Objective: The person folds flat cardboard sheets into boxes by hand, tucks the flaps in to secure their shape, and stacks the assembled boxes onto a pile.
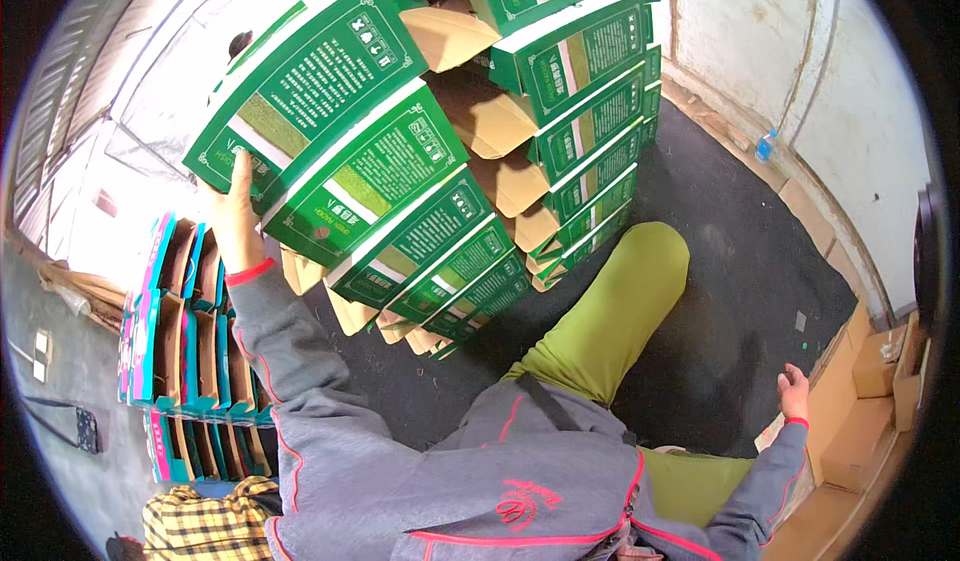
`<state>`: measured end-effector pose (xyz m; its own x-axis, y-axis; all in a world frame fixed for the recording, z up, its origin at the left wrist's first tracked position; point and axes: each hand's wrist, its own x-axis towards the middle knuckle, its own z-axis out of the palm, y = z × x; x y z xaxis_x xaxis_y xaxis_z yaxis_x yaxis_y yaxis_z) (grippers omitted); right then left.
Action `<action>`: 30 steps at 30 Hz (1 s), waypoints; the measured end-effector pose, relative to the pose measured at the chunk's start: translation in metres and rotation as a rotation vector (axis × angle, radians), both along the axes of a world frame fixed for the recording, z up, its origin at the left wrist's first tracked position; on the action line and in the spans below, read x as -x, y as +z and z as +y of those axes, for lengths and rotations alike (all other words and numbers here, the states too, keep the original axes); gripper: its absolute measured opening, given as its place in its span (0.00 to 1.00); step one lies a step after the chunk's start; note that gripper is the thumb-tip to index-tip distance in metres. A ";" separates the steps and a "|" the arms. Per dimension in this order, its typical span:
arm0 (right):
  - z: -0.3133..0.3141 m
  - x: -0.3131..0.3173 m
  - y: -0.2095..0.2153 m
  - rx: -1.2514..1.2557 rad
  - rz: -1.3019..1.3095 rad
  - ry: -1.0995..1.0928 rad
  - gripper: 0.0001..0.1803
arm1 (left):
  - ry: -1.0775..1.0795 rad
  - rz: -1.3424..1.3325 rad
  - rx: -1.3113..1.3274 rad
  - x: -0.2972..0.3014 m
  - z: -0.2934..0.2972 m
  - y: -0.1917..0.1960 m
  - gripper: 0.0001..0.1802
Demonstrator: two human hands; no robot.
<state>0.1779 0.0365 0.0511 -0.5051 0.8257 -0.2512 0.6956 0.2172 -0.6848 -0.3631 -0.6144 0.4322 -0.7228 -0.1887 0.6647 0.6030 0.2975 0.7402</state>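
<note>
Stacked green cardboard boxes with flaps standing out rise in front of me. My left hand grips the lower left corner of the top green cardboard box, its thumb lying on the printed face and its other fingers mostly hidden. Directly beneath that box sits another green box of the same kind. Away from the stack, low on the right side, my right hand hangs with its fingers loosely apart and nothing visible in it.
A second column of green boxes stands to the right. Teal and pink cartons are piled at left, near a yellow checked cloth. Dark matting covers the floor. Brown cartons line the right wall, and a small blue object lies beside it.
</note>
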 end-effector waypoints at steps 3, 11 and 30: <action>0.015 -0.035 -0.025 -0.144 0.039 0.039 0.24 | -0.229 -0.038 -0.163 0.012 0.012 -0.006 0.28; 0.015 -0.021 -0.022 -0.058 0.011 0.039 0.25 | -0.172 0.001 -0.215 0.005 0.015 -0.009 0.29; -0.010 -0.010 0.009 0.023 0.041 -0.052 0.23 | 0.418 0.690 1.425 0.020 0.186 -0.001 0.38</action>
